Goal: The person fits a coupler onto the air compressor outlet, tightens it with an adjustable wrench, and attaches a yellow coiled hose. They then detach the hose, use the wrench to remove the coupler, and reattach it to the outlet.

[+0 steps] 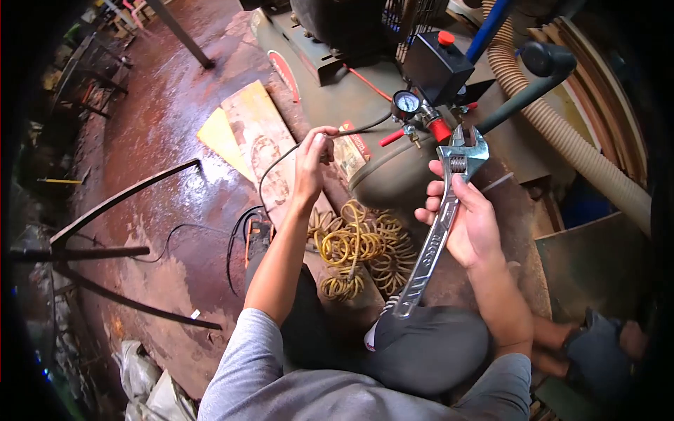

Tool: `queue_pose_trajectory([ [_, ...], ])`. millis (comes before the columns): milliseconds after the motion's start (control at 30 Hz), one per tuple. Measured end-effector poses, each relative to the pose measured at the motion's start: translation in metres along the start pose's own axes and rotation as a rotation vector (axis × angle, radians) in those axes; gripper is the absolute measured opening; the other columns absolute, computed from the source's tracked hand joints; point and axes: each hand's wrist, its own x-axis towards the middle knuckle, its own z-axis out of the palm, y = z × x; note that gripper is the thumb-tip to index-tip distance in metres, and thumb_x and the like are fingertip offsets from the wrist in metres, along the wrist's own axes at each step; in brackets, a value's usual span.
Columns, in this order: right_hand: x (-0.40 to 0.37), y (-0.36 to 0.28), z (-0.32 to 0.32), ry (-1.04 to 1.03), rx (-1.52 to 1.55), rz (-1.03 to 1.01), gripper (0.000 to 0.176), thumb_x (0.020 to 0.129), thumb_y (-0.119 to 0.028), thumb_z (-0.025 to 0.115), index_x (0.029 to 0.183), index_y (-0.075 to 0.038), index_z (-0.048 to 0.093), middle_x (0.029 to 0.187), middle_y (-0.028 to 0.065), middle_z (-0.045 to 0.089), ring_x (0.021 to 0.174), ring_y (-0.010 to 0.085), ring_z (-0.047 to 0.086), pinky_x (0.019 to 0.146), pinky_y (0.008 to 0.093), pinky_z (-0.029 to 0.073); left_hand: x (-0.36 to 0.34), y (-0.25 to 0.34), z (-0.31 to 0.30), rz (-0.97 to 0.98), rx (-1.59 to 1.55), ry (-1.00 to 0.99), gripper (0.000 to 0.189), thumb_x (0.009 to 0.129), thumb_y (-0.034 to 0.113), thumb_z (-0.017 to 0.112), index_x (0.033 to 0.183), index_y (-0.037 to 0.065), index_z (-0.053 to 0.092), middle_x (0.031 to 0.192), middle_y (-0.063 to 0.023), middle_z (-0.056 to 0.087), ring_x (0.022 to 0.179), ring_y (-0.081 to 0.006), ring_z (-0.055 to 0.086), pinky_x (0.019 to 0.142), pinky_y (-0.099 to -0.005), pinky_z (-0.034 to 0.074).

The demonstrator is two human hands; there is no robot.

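Note:
In the head view my right hand grips a large chrome adjustable wrench. Its jaws point up, close below a red fitting on the air compressor. My left hand is closed with curled fingers on a thin black cable, which runs toward the gauge area. A round pressure gauge and a black pressure switch box with a red knob sit above the wrench. The compressor's grey tank lies between my hands, with a red-handled valve under the gauge.
Coiled yellow air hose lies on the floor below the tank. A wooden board leans left of it. A ribbed beige hose curves past on the right. A dark metal stand is at the left, and another person's leg shows at lower right.

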Motion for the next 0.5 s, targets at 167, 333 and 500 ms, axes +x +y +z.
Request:
queue_pose_trajectory([
  [167,-0.003,0.025,0.002,-0.204,0.094,0.143,0.04,0.104,-0.031,0.048,0.132,-0.002,0.05,0.083,0.0053,0.058,0.062,0.0122,0.055,0.058,0.031,0.052,-0.02,0.029,0.002,-0.037,-0.025,0.142,0.026,0.098,0.029,0.047,0.085,0.007,0.053,0.073,-0.0031,0.051,0.067,-0.0135,0.048,0.064,-0.0278,0.04],
  [333,-0.004,0.038,0.02,-0.141,0.23,0.27,0.041,0.105,-0.036,0.044,0.128,-0.004,0.052,0.081,0.0023,0.054,0.062,0.0096,0.048,0.055,0.0254,0.041,-0.019,0.05,0.021,-0.218,-0.231,0.235,0.023,0.096,0.026,0.048,0.084,0.008,0.053,0.072,-0.0032,0.051,0.066,-0.0145,0.048,0.063,-0.0286,0.041],
  [500,-0.001,0.06,0.032,-0.069,0.17,0.247,0.052,0.104,-0.046,0.039,0.131,-0.002,0.05,0.082,0.003,0.054,0.063,0.0116,0.048,0.056,0.0277,0.042,-0.008,0.009,0.005,-0.044,0.039,0.152,0.026,0.098,0.027,0.048,0.084,0.006,0.055,0.07,-0.0018,0.052,0.064,-0.0119,0.048,0.06,-0.0271,0.038],
])
